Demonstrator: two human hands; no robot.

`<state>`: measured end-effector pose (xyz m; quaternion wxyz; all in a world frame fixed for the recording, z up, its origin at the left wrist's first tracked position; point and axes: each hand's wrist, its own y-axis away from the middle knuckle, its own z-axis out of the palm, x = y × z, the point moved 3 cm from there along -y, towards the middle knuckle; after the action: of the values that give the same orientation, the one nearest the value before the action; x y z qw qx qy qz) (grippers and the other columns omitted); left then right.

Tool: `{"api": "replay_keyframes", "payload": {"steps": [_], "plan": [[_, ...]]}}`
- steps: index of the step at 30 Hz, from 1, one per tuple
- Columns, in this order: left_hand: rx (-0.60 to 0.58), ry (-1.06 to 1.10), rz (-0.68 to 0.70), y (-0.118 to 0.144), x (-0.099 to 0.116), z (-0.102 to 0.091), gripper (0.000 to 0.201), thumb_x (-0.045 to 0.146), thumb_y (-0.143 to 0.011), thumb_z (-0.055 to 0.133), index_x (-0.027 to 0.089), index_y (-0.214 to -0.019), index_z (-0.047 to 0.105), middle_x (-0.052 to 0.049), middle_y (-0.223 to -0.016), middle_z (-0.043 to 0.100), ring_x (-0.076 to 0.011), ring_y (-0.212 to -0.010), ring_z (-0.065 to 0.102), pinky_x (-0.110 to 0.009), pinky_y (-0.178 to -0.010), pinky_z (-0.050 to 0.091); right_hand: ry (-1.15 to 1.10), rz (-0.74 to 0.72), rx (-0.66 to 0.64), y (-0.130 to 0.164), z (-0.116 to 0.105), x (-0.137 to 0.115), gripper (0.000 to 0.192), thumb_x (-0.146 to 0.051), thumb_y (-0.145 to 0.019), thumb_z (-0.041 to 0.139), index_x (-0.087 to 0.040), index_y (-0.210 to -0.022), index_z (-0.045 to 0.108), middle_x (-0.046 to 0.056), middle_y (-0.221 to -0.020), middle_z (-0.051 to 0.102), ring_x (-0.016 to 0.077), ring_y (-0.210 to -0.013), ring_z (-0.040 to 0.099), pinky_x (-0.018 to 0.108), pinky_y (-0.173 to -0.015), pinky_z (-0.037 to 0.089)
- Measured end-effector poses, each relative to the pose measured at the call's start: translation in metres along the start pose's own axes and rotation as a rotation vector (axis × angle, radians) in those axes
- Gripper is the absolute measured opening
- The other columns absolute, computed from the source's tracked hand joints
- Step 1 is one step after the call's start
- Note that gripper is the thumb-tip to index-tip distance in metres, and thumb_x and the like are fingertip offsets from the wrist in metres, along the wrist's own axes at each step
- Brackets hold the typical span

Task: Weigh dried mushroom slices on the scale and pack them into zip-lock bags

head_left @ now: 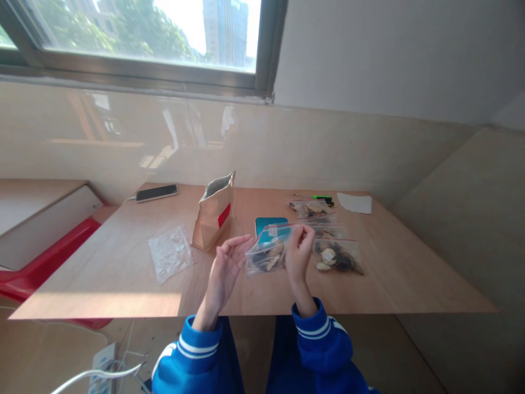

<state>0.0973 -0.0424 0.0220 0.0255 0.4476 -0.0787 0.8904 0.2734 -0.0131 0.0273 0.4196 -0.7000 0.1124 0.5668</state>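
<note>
My right hand (301, 253) is closed on the upper right corner of a clear zip bag (266, 258) with dried, brownish pieces inside. The bag hangs over the near middle of the table. At its left edge is my left hand (229, 264), palm turned up and fingers stretched out, close to the plastic; whether they touch it I cannot tell. Behind the held bag lies a flat teal object (268, 223), partly covered. To the right of my right hand rests another zip bag (336, 257) with dark and pale dried pieces. More filled zip bags (309, 208) lie behind it.
A brown paper pouch (211, 219) with a red label stands open at the left. Beside it lies a clear plastic bag (170, 254). A phone (156, 193) is at the back left. A green-and-black tool (323, 198) and white paper (355, 203) lie at the back right.
</note>
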Motion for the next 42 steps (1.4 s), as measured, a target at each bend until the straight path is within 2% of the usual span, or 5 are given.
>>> {"api": "replay_keyframes", "payload": {"steps": [4, 15, 21, 29, 42], "plan": [[0.010, -0.243, 0.100, 0.008, -0.003, 0.009, 0.028, 0.032, -0.073, 0.076, 0.020, -0.097, 0.067, -0.010, -0.123, 0.065, -0.0240, -0.119, 0.059, -0.038, -0.104, 0.044, 0.010, 0.028, 0.088, 0.008, -0.008, -0.004, 0.021, -0.043, -0.094, 0.042, -0.022, -0.090, 0.041, 0.005, -0.084, 0.057, 0.0169, -0.076, 0.055, 0.031, -0.070, 0.045], [0.486, -0.384, 0.363, 0.018, 0.022, 0.000, 0.017, 0.034, -0.083, 0.064, 0.020, -0.081, 0.054, 0.000, -0.087, 0.067, -0.0116, -0.076, 0.066, -0.026, -0.076, 0.052, -0.020, 0.010, -0.063, 0.007, -0.020, -0.026, 0.033, -0.049, -0.092, 0.045, -0.018, -0.083, 0.053, 0.002, -0.076, 0.058, 0.0152, -0.069, 0.055, 0.028, -0.066, 0.044], [0.331, -0.288, 0.179, 0.011, 0.017, 0.005, 0.037, 0.044, -0.085, 0.059, 0.021, -0.113, 0.057, -0.007, -0.108, 0.069, -0.0169, -0.094, 0.067, -0.031, -0.084, 0.053, -0.105, 0.068, -0.011, 0.005, -0.028, -0.031, 0.037, -0.054, -0.089, 0.050, -0.018, -0.081, 0.055, 0.000, -0.072, 0.056, 0.0122, -0.062, 0.051, 0.025, -0.059, 0.042], [0.394, -0.386, 0.127, 0.012, 0.009, 0.002, 0.035, 0.042, -0.076, 0.070, 0.016, -0.100, 0.068, -0.006, -0.095, 0.073, -0.0183, -0.090, 0.066, -0.030, -0.082, 0.051, -0.287, 0.190, -0.316, 0.008, -0.031, -0.021, 0.043, -0.056, -0.087, 0.055, -0.017, -0.103, 0.064, -0.003, -0.063, 0.055, 0.0109, -0.057, 0.053, 0.022, -0.054, 0.044], [0.423, -0.608, 0.287, 0.026, 0.040, 0.015, 0.026, 0.045, -0.081, 0.064, 0.019, -0.084, 0.062, -0.001, -0.077, 0.068, -0.0135, -0.071, 0.065, -0.024, -0.065, 0.052, -0.174, 0.153, -0.604, -0.001, -0.078, -0.038, 0.032, -0.051, -0.080, 0.067, -0.020, -0.082, 0.076, 0.008, -0.079, 0.077, 0.0238, -0.076, 0.073, 0.037, -0.074, 0.059]]}}
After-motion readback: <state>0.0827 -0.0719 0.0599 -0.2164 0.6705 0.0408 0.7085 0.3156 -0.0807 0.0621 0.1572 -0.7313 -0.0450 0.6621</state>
